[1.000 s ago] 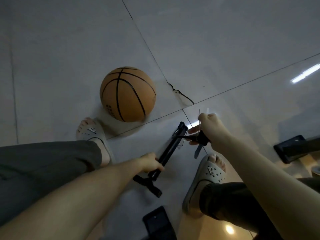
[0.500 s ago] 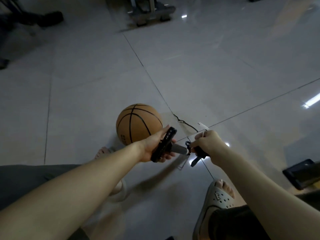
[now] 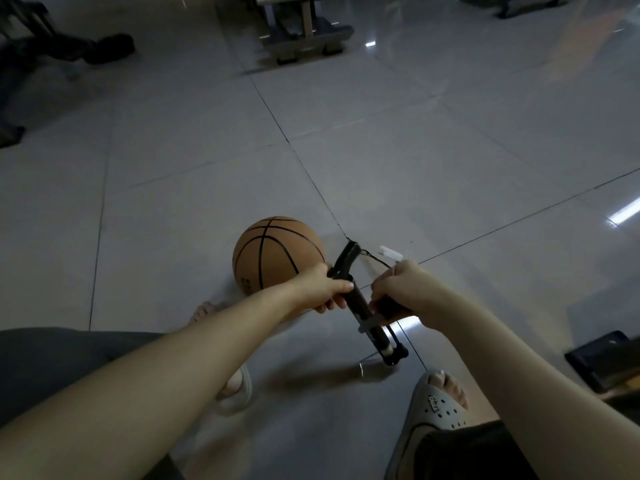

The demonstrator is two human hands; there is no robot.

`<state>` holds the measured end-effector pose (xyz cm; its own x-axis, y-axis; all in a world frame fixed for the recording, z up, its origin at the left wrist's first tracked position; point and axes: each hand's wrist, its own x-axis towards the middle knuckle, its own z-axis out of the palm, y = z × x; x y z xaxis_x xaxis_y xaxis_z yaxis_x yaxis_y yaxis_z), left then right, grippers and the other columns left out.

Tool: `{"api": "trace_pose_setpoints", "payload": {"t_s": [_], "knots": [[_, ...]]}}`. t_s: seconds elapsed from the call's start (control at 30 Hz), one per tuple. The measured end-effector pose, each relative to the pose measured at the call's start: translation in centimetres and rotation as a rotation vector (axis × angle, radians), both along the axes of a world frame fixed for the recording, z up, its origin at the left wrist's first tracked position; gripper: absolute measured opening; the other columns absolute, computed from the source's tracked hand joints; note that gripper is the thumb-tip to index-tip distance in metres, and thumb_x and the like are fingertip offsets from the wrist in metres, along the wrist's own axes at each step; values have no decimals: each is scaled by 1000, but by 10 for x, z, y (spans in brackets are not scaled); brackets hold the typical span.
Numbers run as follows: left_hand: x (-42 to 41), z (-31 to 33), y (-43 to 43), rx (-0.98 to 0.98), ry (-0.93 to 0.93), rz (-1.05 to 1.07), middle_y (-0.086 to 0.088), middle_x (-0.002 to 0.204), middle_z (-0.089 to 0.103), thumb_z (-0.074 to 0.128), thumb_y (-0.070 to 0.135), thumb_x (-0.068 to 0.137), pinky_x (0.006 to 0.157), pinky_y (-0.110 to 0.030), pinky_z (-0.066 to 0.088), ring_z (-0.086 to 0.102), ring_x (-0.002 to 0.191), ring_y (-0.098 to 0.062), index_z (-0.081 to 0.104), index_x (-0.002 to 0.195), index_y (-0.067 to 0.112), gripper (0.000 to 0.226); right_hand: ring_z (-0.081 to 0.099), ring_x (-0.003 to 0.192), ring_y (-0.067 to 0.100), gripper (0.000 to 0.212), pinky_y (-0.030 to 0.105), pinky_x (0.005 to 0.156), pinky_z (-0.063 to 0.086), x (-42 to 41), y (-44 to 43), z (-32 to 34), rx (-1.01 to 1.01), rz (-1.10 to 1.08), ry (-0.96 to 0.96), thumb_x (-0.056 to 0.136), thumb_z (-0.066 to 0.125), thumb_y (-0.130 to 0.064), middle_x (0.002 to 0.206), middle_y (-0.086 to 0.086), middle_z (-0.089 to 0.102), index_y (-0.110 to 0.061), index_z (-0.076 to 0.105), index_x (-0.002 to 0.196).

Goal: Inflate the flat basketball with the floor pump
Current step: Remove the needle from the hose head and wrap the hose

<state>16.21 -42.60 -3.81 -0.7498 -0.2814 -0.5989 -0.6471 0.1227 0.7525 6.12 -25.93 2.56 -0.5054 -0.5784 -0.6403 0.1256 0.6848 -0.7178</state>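
An orange basketball [image 3: 273, 254] with black seams lies on the grey tiled floor, just beyond my left hand. A small black pump [image 3: 367, 317] is held in the air between my hands, its base end low at the right and its handle end pointing up past the ball. My left hand [image 3: 325, 289] grips the pump's upper barrel. My right hand [image 3: 398, 289] grips a black part at the pump's side, with a thin black hose and a small white piece [image 3: 389, 252] showing above my knuckles.
My feet in grey clogs, one [image 3: 440, 403] at the right and one [image 3: 235, 386] under my left forearm, stand on the floor. A dark flat object [image 3: 602, 358] lies at the right edge. A metal wheeled stand [image 3: 304, 32] and dark furniture legs [image 3: 69, 50] are far off.
The pump has swung from lying crosswise between my hands to a steep tilt, base end down to the right. Both hands kept hold, and the view has tilted up slightly.
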Motion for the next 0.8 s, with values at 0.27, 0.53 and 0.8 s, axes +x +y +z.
{"api": "trace_pose_setpoints", "payload": {"t_s": [0.27, 0.53, 0.8], "knots": [[3, 18, 3, -860, 108, -824, 13, 114, 66, 59, 15, 91, 96, -38, 41, 58, 108, -14, 57, 128, 44, 47, 71, 63, 38, 28, 52, 67, 61, -13, 11, 1, 42, -60, 91, 76, 69, 2, 82, 34, 69, 19, 62, 97], [2, 5, 39, -688, 163, -762, 6, 100, 70, 78, 37, 85, 83, -40, 55, 65, 91, -13, 66, 113, 25, 33, 69, 72, 46, 41, 62, 71, 56, -4, 6, -11, 105, 163, 206, 52, 72, -12, 79, 34, 65, 15, 64, 83], [0, -4, 57, -702, 228, -621, 3, 104, 71, 81, 40, 79, 81, -34, 55, 65, 92, -17, 59, 133, 29, 60, 73, 71, 36, 15, 48, 69, 62, -5, 14, -11, 212, 251, 213, 74, 69, 5, 83, 28, 71, 10, 70, 88]]}}
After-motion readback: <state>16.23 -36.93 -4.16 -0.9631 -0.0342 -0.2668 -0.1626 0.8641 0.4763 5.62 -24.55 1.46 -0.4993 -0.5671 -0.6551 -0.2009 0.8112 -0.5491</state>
